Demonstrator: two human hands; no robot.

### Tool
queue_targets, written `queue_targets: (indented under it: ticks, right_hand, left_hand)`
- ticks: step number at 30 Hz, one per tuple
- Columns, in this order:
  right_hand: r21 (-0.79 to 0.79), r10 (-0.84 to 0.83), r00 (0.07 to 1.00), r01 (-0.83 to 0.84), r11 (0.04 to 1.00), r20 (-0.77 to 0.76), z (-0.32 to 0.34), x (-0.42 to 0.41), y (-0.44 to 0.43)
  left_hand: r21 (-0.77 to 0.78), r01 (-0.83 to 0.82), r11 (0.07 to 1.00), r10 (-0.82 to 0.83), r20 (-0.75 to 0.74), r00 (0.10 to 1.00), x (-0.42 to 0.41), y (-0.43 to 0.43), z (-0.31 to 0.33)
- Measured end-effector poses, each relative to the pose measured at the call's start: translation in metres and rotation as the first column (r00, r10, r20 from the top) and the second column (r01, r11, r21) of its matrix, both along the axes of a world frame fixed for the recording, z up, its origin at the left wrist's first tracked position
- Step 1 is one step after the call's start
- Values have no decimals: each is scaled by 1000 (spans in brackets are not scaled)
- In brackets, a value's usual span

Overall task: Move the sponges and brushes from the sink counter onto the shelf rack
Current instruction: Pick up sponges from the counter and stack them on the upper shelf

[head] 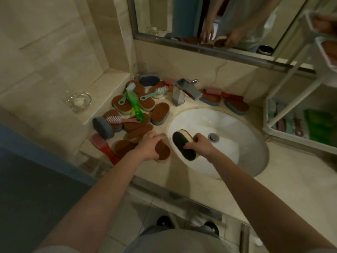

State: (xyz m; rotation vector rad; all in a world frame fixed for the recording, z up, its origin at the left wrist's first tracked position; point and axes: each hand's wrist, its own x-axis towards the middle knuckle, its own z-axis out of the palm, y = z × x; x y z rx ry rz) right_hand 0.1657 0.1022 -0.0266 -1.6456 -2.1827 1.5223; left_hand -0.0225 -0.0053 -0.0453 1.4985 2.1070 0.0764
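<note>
Left hand (149,145): fingers curled round a brown-topped oval sponge (163,151) at the counter's front lip; a loose grip could tip it to the floor. Right hand (197,143) grips a black-topped yellow oval sponge (182,145) over the white basin (237,143); a slip drops it in. A heap of sponges and brushes (131,106) crowds the left. White wire shelf rack (291,99) stands far right across bare counter, its posts narrowing entry.

I'm in a home bathroom: a white sink (235,125) with a chrome tap (184,92), a mirror (182,17), marble-tiled walls (45,42).
</note>
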Motion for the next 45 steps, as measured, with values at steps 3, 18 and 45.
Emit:
queue_targets:
  ticks: [3, 18, 45]
  right_hand:
    - [-53, -164, 984, 160, 986, -70, -3, 20, 7]
    - [-173, -344, 893, 305, 937, -291, 3, 52, 18]
    - [183, -270, 562, 620, 763, -782, 203, 210, 142]
  left_hand:
    - [-186, 182, 965, -213, -158, 964, 11, 11, -10]
    - [132, -310, 942, 260, 300, 918, 49, 50, 10]
    - [326, -424, 845, -158, 910, 384, 271, 230, 223]
